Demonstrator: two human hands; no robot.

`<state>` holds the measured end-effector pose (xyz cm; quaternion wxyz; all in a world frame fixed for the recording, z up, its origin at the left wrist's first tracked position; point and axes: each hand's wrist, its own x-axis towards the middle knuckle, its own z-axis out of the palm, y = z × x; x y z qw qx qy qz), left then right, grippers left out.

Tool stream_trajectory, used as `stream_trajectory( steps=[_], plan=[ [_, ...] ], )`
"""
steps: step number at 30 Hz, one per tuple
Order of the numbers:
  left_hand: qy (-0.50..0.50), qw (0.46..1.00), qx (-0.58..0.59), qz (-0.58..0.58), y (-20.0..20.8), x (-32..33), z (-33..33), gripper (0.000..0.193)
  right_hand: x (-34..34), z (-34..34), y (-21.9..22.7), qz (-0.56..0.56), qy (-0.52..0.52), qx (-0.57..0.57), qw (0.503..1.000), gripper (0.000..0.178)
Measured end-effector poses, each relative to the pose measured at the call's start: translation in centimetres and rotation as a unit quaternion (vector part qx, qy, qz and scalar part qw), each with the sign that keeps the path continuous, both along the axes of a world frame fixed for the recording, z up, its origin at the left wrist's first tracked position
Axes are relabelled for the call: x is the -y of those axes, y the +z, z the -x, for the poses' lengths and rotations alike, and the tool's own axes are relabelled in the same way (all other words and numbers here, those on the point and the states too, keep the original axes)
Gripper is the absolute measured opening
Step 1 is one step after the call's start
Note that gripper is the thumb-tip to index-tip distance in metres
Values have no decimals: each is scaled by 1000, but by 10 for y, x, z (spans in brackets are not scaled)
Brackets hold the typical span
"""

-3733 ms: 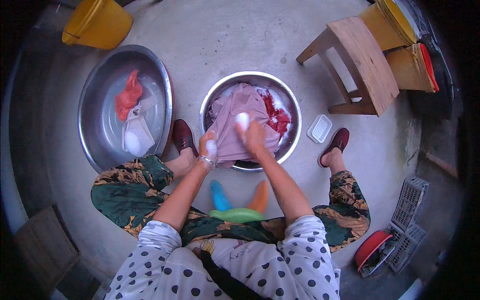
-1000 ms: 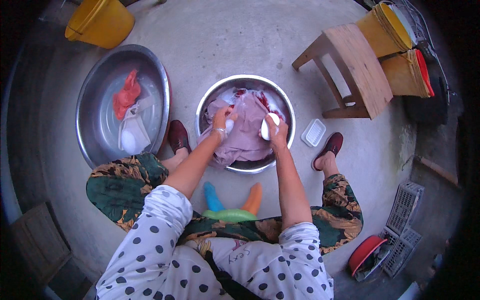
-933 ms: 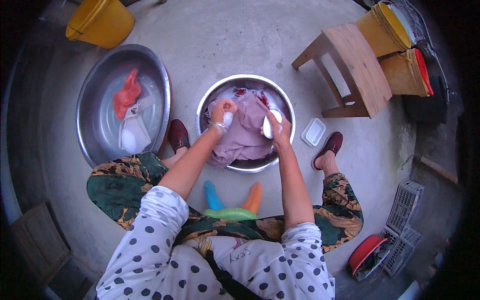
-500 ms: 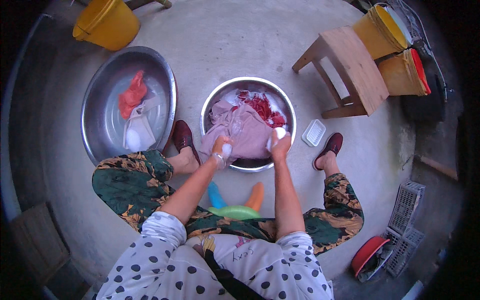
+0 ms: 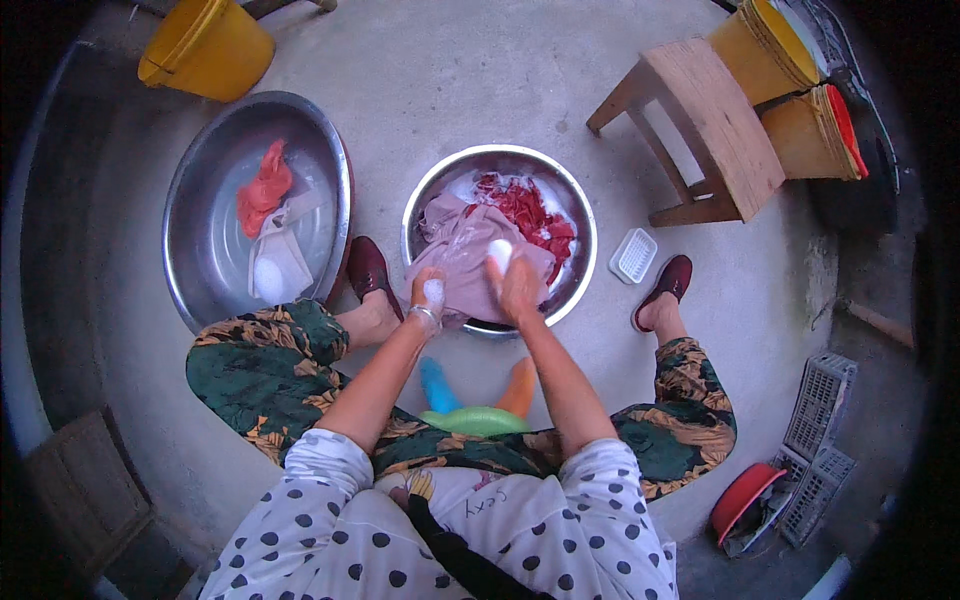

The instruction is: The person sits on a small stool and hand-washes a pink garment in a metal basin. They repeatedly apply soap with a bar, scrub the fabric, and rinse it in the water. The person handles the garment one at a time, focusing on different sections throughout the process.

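Note:
In front of me stands a round metal basin (image 5: pixel 580 290) with a pale pink cloth (image 5: pixel 460 270) spread inside and over its near rim. Behind the cloth lies wet red fabric (image 5: pixel 540 215) among white suds. My left hand (image 5: pixel 428 292), foam on it, is closed on the near left edge of the pink cloth. Over the middle of that cloth my right hand (image 5: pixel 514 286) grips a white, rounded bar of soap (image 5: pixel 500 254). A white plastic soap dish (image 5: pixel 633 256) rests on the floor right of the basin.
At left, a larger metal tub (image 5: pixel 190 200) holds a coral cloth (image 5: pixel 264 190) and a whitish cloth (image 5: pixel 280 262). A wooden stool (image 5: pixel 712 120) and yellow buckets (image 5: pixel 765 50) stand at far right. Grey crates (image 5: pixel 820 405) and a red basin (image 5: pixel 742 498) are nearer.
My right hand has moved left with the soap, from the basin's right rim to over the pink cloth. My left hand has shifted slightly left.

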<state>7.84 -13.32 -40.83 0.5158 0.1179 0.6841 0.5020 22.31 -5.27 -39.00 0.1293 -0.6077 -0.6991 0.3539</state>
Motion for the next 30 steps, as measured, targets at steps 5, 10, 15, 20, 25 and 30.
stream_trajectory(
  steps=[5,10,15,20,25,30],
  plan=[
    [57,974,204,-81,-14,-1,-10,13,25,6,-43,33,84,70,993,39],
    [-314,852,-407,96,42,-13,4,21,-14,-20,-34,31,-12,139,990,35],
    [-304,797,-521,21,50,-43,21,37,-41,-23,-5,156,-205,-343,904,34],
    [-363,781,-489,138,-18,-75,26,29,-57,4,-22,286,-212,-437,826,31],
    [-325,868,-375,23,0,-91,21,26,-63,11,-4,313,-203,-478,795,29],
    [-222,952,-151,-148,64,-103,23,16,-83,-17,71,268,-228,-602,717,25]
  ],
)
